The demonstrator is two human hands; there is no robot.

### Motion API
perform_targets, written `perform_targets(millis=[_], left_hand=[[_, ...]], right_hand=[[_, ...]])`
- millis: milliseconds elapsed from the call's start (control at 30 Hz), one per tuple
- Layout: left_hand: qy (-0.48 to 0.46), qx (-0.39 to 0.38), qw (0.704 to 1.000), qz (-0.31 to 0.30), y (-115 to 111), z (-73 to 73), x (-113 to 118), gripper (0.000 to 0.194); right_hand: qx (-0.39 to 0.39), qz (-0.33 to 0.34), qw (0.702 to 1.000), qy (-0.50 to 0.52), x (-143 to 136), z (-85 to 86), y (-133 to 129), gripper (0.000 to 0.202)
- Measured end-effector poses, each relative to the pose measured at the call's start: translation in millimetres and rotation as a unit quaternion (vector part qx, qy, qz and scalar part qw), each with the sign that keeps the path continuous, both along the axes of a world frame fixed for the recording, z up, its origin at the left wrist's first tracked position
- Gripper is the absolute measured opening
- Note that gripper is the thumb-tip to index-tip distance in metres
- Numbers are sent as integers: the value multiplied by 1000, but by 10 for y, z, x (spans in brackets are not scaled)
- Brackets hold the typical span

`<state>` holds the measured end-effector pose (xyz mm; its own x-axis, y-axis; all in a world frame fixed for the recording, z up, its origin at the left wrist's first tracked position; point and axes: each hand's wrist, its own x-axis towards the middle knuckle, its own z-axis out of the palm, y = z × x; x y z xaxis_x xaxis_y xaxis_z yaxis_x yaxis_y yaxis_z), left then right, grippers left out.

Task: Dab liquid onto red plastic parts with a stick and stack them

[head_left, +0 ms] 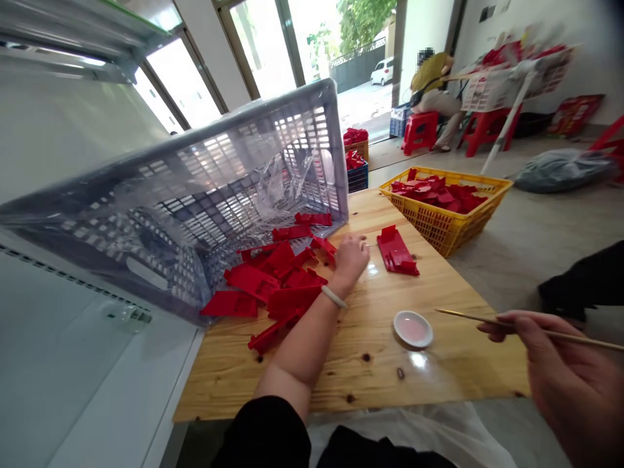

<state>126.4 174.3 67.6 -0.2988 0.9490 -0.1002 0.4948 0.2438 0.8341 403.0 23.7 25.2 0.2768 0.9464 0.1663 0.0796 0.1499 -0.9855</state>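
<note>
My left hand (353, 259), with a pale bangle at its wrist, is over the wooden table, loosely bent and with no object visible in it. Just right of its fingertips lies a single red plastic part (397, 250), flat with upright tabs. Close by on the left, a heap of similar red parts (253, 279) spills from a tipped grey crate (195, 153) lined with clear plastic. My right hand (560, 370) grips a thin brush (468, 316) between thumb and fingers. Its tip points left, near a small white dish (413, 329) of pinkish clear liquid.
A yellow basket (443, 227) full of red parts stands beyond the table's right edge. The wooden table (370, 383) ends close to my lap. Farther back, a person (431, 81) sits on a red stool (420, 132) beside a white basket (490, 91).
</note>
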Motion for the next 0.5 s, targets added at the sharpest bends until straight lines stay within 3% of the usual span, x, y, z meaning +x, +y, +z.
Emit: perform_targets(millis=[100,200,333,500], left_hand=[[147,-36,988,23,-47,133,-337,50],[230,-92,969,10,16,154,-522,63],[294,-105,949,-43,57,92,-591,65],[346,-77,927,-123,-166,90,-513,51]], right_hand=[[-35,-11,999,-31,-44,10,21,34],[17,26,996,-83,-81,-21,34,35],[39,71,986,-145,-72,-114,41,37],[55,92,973,-207,-73,-204,54,39]])
